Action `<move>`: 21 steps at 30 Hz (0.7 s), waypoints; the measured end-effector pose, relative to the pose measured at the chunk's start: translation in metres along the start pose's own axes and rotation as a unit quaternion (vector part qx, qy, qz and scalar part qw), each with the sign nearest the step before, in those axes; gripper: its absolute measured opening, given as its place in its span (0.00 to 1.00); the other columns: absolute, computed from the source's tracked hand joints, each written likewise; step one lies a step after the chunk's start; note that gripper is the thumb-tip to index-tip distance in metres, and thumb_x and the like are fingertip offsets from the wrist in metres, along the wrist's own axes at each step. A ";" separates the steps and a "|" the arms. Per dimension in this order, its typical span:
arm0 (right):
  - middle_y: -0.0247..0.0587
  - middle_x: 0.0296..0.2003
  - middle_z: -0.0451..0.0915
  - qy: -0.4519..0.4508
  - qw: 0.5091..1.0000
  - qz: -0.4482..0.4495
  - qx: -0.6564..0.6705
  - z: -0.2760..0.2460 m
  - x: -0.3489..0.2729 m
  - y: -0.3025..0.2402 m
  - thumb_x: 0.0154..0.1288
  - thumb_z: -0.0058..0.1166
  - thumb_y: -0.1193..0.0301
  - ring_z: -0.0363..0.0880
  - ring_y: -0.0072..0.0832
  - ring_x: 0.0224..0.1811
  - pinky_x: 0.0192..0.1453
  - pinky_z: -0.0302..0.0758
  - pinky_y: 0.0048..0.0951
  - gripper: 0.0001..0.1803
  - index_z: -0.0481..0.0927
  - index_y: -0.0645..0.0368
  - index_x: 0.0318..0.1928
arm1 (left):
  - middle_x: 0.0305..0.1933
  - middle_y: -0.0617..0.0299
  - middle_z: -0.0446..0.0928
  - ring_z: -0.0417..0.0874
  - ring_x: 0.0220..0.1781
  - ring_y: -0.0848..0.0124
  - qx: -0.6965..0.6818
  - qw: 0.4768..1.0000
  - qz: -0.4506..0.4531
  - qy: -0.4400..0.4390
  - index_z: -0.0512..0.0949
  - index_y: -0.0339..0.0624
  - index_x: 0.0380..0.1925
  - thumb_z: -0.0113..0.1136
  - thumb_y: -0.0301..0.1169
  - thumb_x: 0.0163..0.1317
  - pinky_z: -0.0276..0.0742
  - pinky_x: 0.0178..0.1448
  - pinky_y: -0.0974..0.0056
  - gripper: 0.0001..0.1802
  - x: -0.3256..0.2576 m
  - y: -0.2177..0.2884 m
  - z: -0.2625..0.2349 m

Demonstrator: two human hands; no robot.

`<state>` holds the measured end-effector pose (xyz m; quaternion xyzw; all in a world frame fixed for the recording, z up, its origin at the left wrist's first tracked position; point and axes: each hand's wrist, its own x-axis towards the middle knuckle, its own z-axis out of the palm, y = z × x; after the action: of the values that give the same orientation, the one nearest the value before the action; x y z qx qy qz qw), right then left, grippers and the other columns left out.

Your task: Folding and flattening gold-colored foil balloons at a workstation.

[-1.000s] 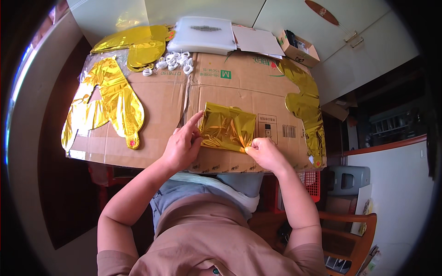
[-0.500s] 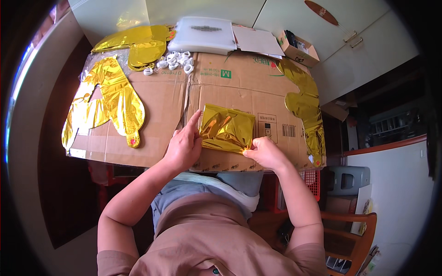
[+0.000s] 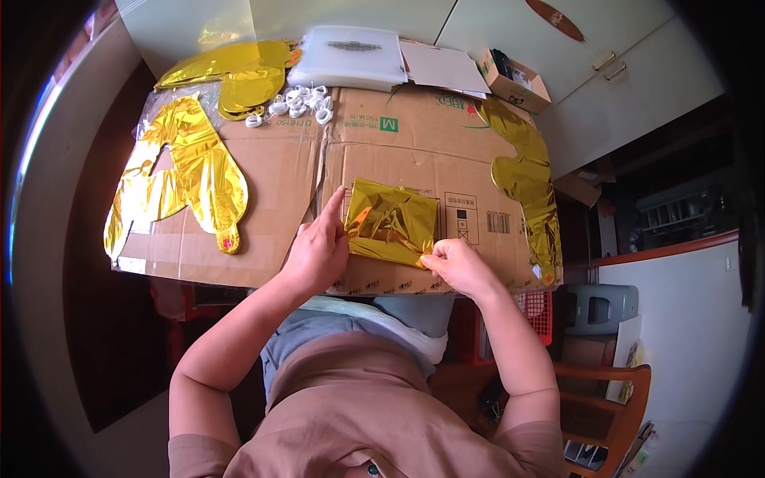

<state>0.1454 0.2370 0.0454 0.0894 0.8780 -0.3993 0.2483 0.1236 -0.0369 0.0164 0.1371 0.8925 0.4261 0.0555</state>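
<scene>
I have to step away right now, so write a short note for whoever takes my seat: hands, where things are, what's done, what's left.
Left hand: flat against the left edge of the folded gold foil balloon, index finger pointing up along it.
Right hand: pinching the balloon's lower right corner.
The balloon lies on the flattened cardboard sheet, near its front edge.
Done: folded into a compact rectangle.
Left, likely: the flat gold balloon at left, the one along the right edge and the pile at top left lie unfolded.

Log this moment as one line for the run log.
left hand: flat on folded gold foil balloon | right hand: pinching its near edge | surface: flattened cardboard
</scene>
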 end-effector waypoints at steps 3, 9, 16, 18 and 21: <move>0.32 0.23 0.81 0.010 1.000 -0.011 -0.006 0.002 0.002 0.005 0.68 0.62 0.67 0.73 0.16 0.25 0.29 0.70 0.25 0.13 0.81 0.62 0.29 | 0.38 0.54 0.78 0.82 0.43 0.57 -0.041 0.999 0.000 -0.017 0.51 0.40 0.78 0.53 0.24 0.63 0.71 0.56 0.52 0.42 0.000 -0.002 -0.003; 0.31 0.24 0.81 -0.011 1.000 -0.023 0.005 0.000 -0.002 0.005 0.64 0.65 0.68 0.74 0.14 0.26 0.31 0.72 0.24 0.10 0.82 0.63 0.30 | 0.39 0.55 0.77 0.81 0.44 0.58 -0.072 0.997 0.025 -0.014 0.50 0.40 0.78 0.57 0.22 0.63 0.72 0.57 0.53 0.44 -0.006 -0.007 -0.003; 0.39 0.26 0.84 0.003 0.999 -0.031 -0.014 0.003 -0.004 0.001 0.59 0.66 0.68 0.80 0.19 0.29 0.36 0.77 0.28 0.11 0.85 0.66 0.34 | 0.41 0.54 0.78 0.83 0.39 0.62 -0.069 0.996 0.064 0.007 0.48 0.41 0.79 0.56 0.19 0.64 0.79 0.50 0.58 0.45 -0.007 -0.013 0.000; 0.32 0.24 0.82 0.004 0.999 -0.034 -0.022 0.003 -0.005 -0.002 0.60 0.65 0.71 0.74 0.14 0.27 0.32 0.74 0.24 0.10 0.84 0.67 0.32 | 0.44 0.54 0.77 0.83 0.38 0.63 -0.073 0.995 0.062 0.015 0.48 0.41 0.78 0.55 0.19 0.64 0.79 0.49 0.59 0.44 -0.008 -0.010 -0.001; 0.33 0.23 0.81 -0.013 0.999 -0.018 -0.048 -0.002 -0.004 -0.009 0.59 0.66 0.71 0.74 0.14 0.27 0.31 0.73 0.25 0.10 0.84 0.67 0.30 | 0.48 0.53 0.77 0.82 0.41 0.61 -0.080 0.995 0.046 0.041 0.56 0.40 0.75 0.57 0.19 0.63 0.78 0.51 0.57 0.40 -0.010 -0.001 -0.005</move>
<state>0.1451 0.2323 0.0545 0.0568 0.8943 -0.3622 0.2566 0.1316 -0.0441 0.0181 0.1557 0.8498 0.5035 0.0093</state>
